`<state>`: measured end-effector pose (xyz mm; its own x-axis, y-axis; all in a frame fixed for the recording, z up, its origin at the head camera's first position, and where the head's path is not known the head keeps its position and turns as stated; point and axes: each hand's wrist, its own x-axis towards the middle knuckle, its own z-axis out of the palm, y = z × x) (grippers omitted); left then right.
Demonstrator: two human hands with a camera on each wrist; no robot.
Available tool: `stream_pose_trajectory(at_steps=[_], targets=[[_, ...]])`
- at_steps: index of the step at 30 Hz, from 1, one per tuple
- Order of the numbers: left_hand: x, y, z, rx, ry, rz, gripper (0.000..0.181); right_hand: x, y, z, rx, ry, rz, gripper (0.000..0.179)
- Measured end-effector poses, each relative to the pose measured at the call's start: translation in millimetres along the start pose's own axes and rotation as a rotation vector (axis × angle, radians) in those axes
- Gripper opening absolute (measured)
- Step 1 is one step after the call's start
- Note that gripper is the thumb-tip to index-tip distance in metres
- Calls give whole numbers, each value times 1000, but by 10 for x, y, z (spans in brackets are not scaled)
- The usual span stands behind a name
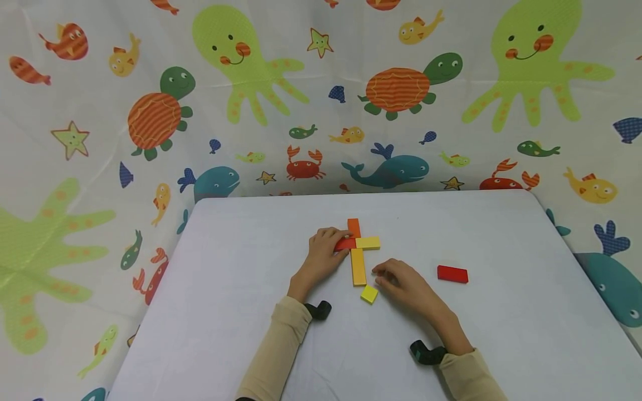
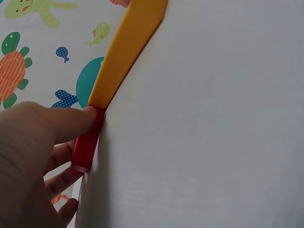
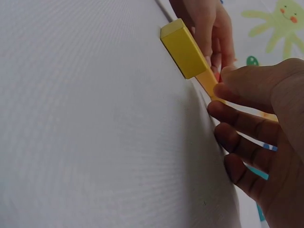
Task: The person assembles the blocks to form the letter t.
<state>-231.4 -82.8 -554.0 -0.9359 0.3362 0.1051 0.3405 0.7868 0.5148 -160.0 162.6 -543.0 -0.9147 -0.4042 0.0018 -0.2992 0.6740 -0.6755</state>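
Observation:
In the head view several coloured blocks form a cross on the table. My left hand (image 1: 322, 255) pinches a small red block (image 1: 346, 244), the cross's left arm. The left wrist view shows the thumb on this red block (image 2: 89, 145), one end against a yellow-orange block (image 2: 124, 54). An orange block (image 1: 354, 227) is the top, a pale yellow block (image 1: 368, 243) the right arm, and a long yellow-orange block (image 1: 358, 268) the stem. Near the stem's lower end lies a bright yellow block (image 1: 369, 294), turned at an angle. My right hand (image 1: 405, 283) hovers beside it, loosely curled around nothing.
A separate red block (image 1: 452, 274) lies on the white table (image 1: 526, 312), right of my right hand. Behind the table hangs a sea-animal printed cloth (image 1: 331, 61). Each wrist carries a black camera mount (image 1: 427, 353).

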Motion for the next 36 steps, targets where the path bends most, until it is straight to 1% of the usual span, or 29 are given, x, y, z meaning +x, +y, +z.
stream_pose_trajectory(at_steps=[10,20,23,29,32,36], targets=[[-6,-17,17,3,8,10,43,-4,-1,11,-7,8,-13,23],[-4,-3,10,11,0,2,44,-29,-36,-40,-13,-17,18,25],[-5,-5,14,11,-7,2,47,-53,-28,-52,-19,-12,16,25],[-4,16,14,28,-32,-10,57,-111,20,-82,-25,24,6,26],[-3,26,19,39,-39,-9,59,-124,41,-87,-14,27,24,27],[-2,34,30,41,-36,-9,58,-129,58,-90,-7,22,26,27]])
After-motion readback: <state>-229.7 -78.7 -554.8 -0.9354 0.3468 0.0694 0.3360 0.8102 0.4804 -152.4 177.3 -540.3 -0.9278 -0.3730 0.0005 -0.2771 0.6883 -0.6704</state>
